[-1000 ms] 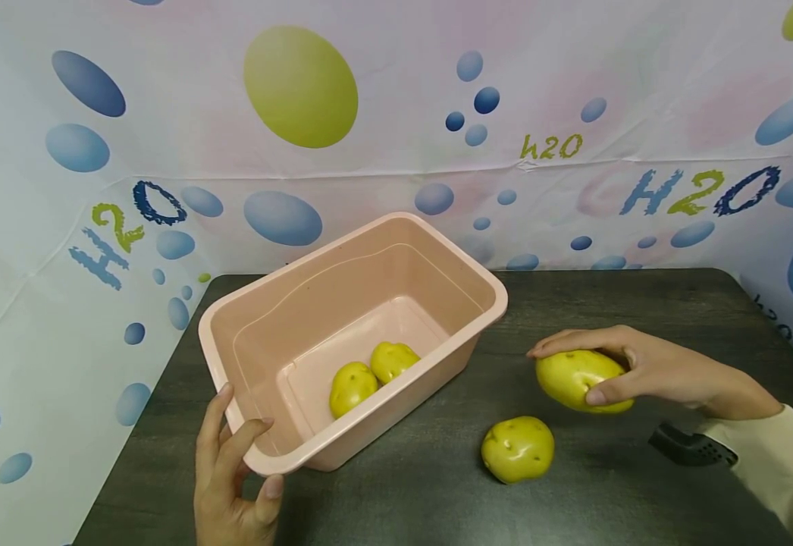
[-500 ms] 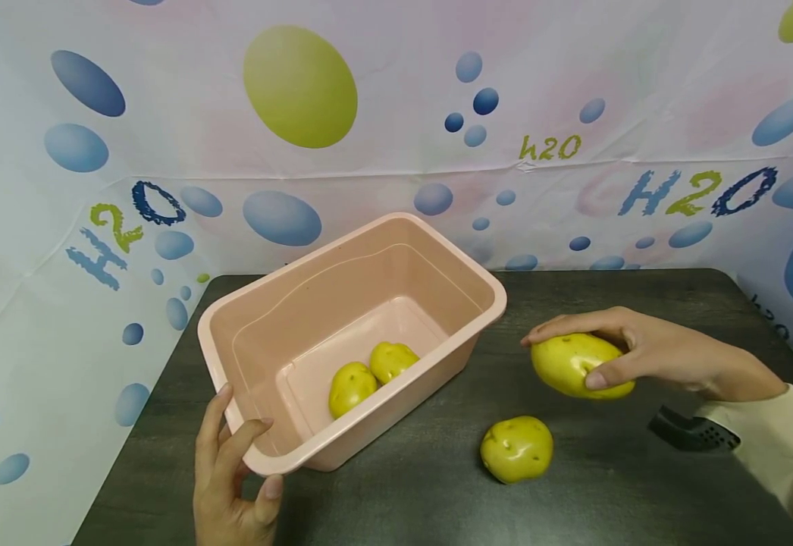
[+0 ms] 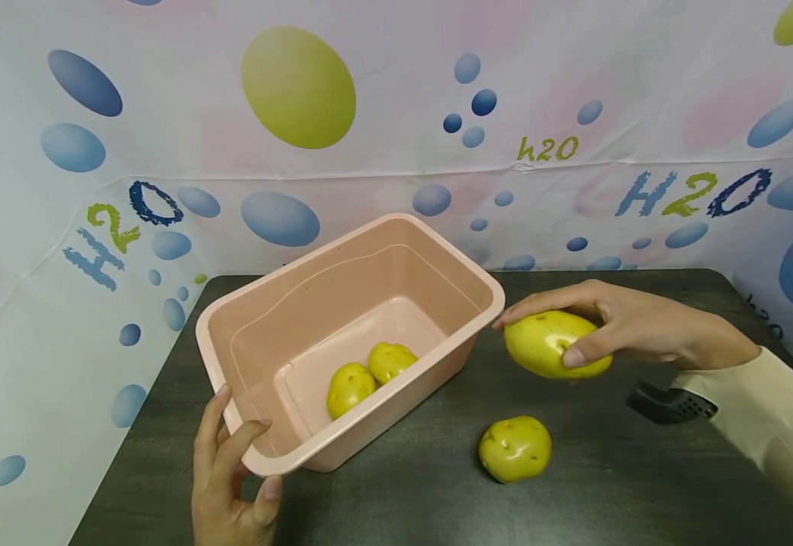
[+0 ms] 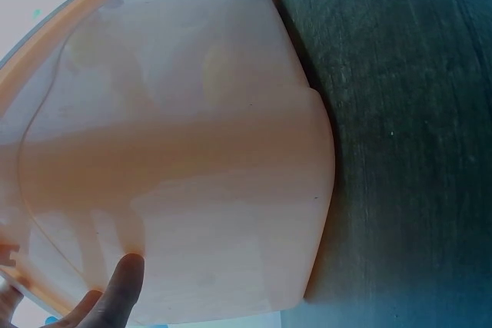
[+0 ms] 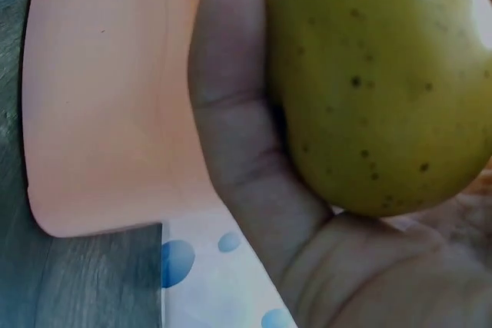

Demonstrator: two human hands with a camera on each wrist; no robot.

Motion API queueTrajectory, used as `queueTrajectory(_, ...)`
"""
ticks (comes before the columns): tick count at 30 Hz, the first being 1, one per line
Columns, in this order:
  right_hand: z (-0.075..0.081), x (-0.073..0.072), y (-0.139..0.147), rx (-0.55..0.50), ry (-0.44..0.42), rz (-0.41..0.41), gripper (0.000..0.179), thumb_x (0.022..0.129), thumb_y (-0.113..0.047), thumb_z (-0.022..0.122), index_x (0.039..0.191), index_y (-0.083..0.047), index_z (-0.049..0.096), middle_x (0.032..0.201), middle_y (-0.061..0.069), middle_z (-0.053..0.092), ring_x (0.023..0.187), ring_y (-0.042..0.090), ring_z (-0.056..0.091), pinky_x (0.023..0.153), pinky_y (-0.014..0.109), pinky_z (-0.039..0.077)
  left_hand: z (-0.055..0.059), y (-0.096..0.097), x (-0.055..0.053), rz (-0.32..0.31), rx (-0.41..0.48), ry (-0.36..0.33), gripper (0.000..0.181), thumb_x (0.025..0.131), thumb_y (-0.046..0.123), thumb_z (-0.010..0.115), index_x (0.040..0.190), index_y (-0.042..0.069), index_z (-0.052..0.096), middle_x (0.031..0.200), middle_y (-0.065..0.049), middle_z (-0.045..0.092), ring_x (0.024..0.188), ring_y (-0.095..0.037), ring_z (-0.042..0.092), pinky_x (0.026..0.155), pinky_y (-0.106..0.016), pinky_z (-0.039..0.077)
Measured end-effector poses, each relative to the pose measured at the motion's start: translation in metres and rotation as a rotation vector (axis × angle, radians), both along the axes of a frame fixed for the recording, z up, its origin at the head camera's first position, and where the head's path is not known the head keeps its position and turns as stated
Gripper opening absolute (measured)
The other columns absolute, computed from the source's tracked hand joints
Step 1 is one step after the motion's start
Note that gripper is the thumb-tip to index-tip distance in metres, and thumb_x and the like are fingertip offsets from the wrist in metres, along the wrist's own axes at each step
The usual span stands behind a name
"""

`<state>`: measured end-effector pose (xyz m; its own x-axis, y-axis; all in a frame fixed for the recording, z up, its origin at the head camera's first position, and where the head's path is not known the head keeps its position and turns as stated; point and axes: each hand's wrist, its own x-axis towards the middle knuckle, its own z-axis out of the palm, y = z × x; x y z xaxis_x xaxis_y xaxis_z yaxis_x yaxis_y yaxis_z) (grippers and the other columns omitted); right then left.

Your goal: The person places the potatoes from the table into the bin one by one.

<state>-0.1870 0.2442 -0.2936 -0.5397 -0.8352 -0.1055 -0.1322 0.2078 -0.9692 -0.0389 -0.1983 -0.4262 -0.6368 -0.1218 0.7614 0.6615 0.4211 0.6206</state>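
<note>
My right hand [image 3: 631, 322] grips a yellow potato [image 3: 550, 345] from above, raised over the table just right of the pink plastic basin [image 3: 406, 390]. Close up in the right wrist view, dark specks dot this potato [image 5: 377, 90], and the thumb lies along its side. At the basin's near left corner my left hand [image 3: 233, 478] holds the rim, fingers over it and thumb outside. Two potatoes, one on the left [image 3: 351, 389] and one on the right [image 3: 391, 362], lie together on the basin's floor. Another potato [image 3: 515, 449] rests on the table below my right hand.
The dark wood-grain table [image 3: 608, 485] runs back to a white backdrop [image 3: 396, 76] printed with blue and green bubbles and lettering. A black device [image 3: 669, 402] sits under the right wrist beside the cream sleeve [image 3: 765, 417].
My right hand has moved left and up with the potato, nearer the basin's right end. My left hand, the basin and the other potatoes have stayed in place.
</note>
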Motion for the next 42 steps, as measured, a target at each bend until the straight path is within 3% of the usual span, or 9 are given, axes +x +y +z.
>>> queueTrajectory(9,0.013,-0.013,-0.017,-0.010,-0.019,0.010,0.060,0.096,-0.014,0.064,0.154,-0.008,0.051,0.155,0.015,0.054,0.120,0.029,0.056,0.088,0.041,0.061,0.001,0.000,0.000,-0.015,0.001,0.012,0.045,0.101,0.027,0.068,0.118,-0.014,0.063,0.164,-0.025,0.035,0.129,-0.015,0.058,0.092,-0.013,0.054)
queueTrajectory(18,0.025,-0.026,-0.042,0.060,-0.068,-0.023,0.058,0.094,-0.017,0.069,0.150,-0.018,0.057,0.154,0.013,0.054,0.117,0.032,0.057,0.088,0.045,0.063,0.002,0.002,0.000,-0.008,0.007,-0.001,0.045,0.101,0.028,0.069,0.118,-0.014,0.064,0.164,-0.024,0.035,0.128,-0.015,0.058,0.092,-0.012,0.054)
queueTrajectory(28,0.037,-0.041,-0.075,0.079,-0.079,-0.009,0.063,0.091,-0.021,0.075,0.150,-0.012,0.056,0.151,0.018,0.049,0.119,0.033,0.054,0.092,0.043,0.063,0.000,0.001,-0.001,-0.004,0.015,0.010,0.045,0.100,0.027,0.070,0.117,-0.015,0.064,0.164,-0.024,0.036,0.128,-0.015,0.058,0.093,-0.012,0.053)
queueTrajectory(36,0.041,-0.060,-0.103,0.051,-0.052,0.056,0.063,0.091,-0.022,0.074,0.151,-0.013,0.055,0.147,0.016,0.052,0.117,0.031,0.054,0.091,0.039,0.061,0.000,0.000,0.000,-0.002,0.009,-0.001,0.045,0.100,0.027,0.070,0.118,-0.014,0.064,0.164,-0.024,0.036,0.128,-0.014,0.058,0.093,-0.012,0.053)
queueTrajectory(42,0.043,-0.068,-0.128,0.049,-0.142,0.062,0.066,0.092,-0.017,0.072,0.154,-0.014,0.051,0.140,0.017,0.052,0.111,0.028,0.058,0.088,0.039,0.063,-0.001,0.001,0.000,-0.007,0.025,0.014,0.047,0.101,0.028,0.070,0.118,-0.015,0.063,0.164,-0.024,0.036,0.127,-0.016,0.059,0.093,-0.012,0.054)
